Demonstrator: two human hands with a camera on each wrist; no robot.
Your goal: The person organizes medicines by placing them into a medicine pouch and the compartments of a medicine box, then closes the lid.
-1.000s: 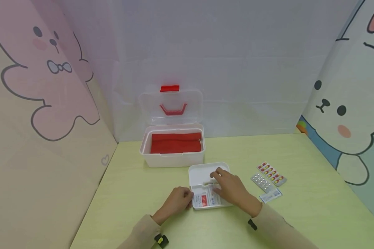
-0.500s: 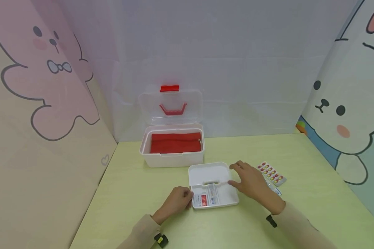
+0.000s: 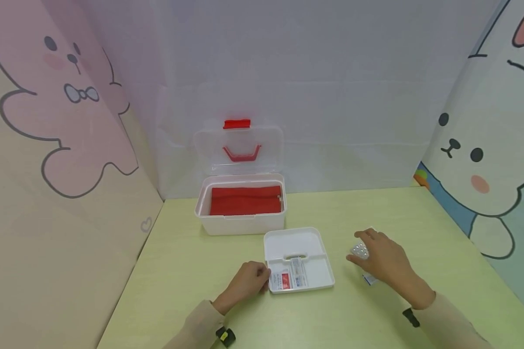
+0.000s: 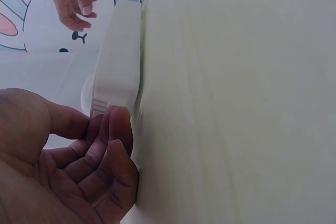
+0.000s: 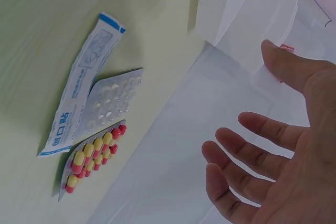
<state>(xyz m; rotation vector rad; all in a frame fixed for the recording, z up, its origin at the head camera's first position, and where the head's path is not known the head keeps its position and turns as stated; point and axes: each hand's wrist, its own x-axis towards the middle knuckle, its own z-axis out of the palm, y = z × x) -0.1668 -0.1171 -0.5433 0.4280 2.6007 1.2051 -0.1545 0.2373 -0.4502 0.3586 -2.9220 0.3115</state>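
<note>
An opened white plastic case [image 3: 320, 271] lies flat on the table, holding a small white-and-red packet [image 3: 285, 280] and a slim clear-and-white packet [image 3: 298, 272]. My left hand [image 3: 247, 280] pinches its near left corner between thumb and curled fingers; the left wrist view shows this grip on the case wall [image 4: 118, 59]. My right hand [image 3: 386, 257] hovers with spread fingers above a silver blister pack of white tablets [image 5: 113, 98], a blister pack of red-and-yellow capsules [image 5: 94, 153] and a wrapped adhesive bandage [image 5: 84, 82]. It holds nothing and partly hides them in the head view.
Behind the case stands a white box [image 3: 240, 225] with its clear lid raised and a folded red cloth or pouch [image 3: 246, 206] inside. Cartoon-printed panels border the table [image 3: 192, 271] on both sides, with a pale curtain [image 3: 332, 121] behind.
My right hand has moved off the white case to the right, over the blister packs, and its fingers have spread. My left hand has stayed at the case corner.
</note>
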